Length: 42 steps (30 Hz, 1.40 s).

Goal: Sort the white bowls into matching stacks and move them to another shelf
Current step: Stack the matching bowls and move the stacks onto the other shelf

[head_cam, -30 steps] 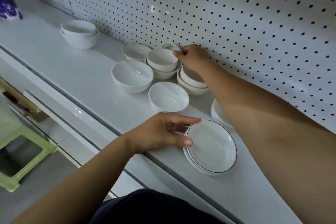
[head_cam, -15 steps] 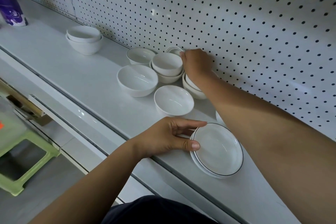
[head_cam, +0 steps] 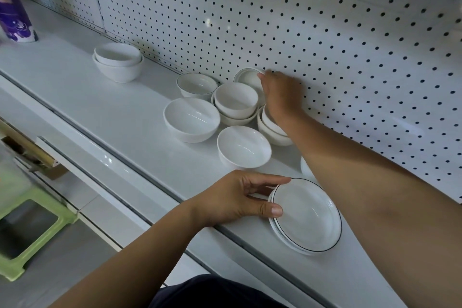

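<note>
Sorting is the step in hand. The right hand (head_cam: 280, 92) reaches to the back of the shelf (head_cam: 87, 97), its fingers curled over the rim of a black-rimmed dish (head_cam: 246, 77) that stands tilted against the pegboard (head_cam: 325, 32). The left hand (head_cam: 237, 199) grips the dish stack (head_cam: 306, 216), matching shallow dishes at the shelf's front edge, with its thumb on the near rim. The next move likely calls for lifting the tilted dish clear over the nested bowls (head_cam: 235, 102) just before it and seating it squarely on that stack. Every vessel looks empty, though some hold a second bowl nested inside, like the far-left pair (head_cam: 118, 62).
</note>
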Tool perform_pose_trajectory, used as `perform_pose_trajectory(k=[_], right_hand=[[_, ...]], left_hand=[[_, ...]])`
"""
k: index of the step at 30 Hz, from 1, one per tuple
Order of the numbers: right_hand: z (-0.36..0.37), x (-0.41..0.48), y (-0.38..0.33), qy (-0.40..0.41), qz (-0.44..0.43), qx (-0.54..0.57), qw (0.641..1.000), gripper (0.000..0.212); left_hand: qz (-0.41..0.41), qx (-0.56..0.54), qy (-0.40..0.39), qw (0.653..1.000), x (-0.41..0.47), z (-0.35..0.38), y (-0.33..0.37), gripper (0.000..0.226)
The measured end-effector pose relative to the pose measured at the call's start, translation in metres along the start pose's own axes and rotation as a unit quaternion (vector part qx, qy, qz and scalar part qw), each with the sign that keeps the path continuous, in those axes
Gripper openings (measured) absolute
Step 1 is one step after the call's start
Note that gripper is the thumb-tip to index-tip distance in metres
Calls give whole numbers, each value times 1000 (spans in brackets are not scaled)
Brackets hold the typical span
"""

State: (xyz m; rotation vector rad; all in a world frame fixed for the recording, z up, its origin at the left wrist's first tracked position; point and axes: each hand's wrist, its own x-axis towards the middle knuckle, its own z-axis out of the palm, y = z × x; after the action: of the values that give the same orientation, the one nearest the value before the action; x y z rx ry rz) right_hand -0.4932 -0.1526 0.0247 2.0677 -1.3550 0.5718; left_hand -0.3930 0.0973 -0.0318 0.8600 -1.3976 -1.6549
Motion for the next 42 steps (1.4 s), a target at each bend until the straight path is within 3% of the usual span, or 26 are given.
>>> perform_pose_trajectory(k=[6, 12, 15, 20, 26, 33, 42], right_hand=[[22, -1, 14, 149, -12, 22, 989, 39], [23, 8, 18, 206, -28, -39, 977, 39], [20, 12, 18, 228, -25, -30, 973, 53], [13, 9, 23, 235, -29, -52, 970, 36], [8, 7, 30, 271, -5, -17, 962, 56], [1, 1, 36, 251, 10, -27, 968, 25], [-14, -8, 44, 257, 48, 28, 965, 25]], left_hand=[[-2, 4, -5, 1000, 0, 0, -1, 57], [0, 1, -3, 1000, 1, -1, -2, 57], [1, 2, -5, 1000, 1, 0, -1, 56], [7, -1, -6, 1000, 1, 0, -1, 55], [8, 13, -5, 1000, 2, -2, -1, 56], [18, 42, -8, 999, 1, -2, 0, 54], [12, 59, -10, 998, 2, -4, -1, 54]])
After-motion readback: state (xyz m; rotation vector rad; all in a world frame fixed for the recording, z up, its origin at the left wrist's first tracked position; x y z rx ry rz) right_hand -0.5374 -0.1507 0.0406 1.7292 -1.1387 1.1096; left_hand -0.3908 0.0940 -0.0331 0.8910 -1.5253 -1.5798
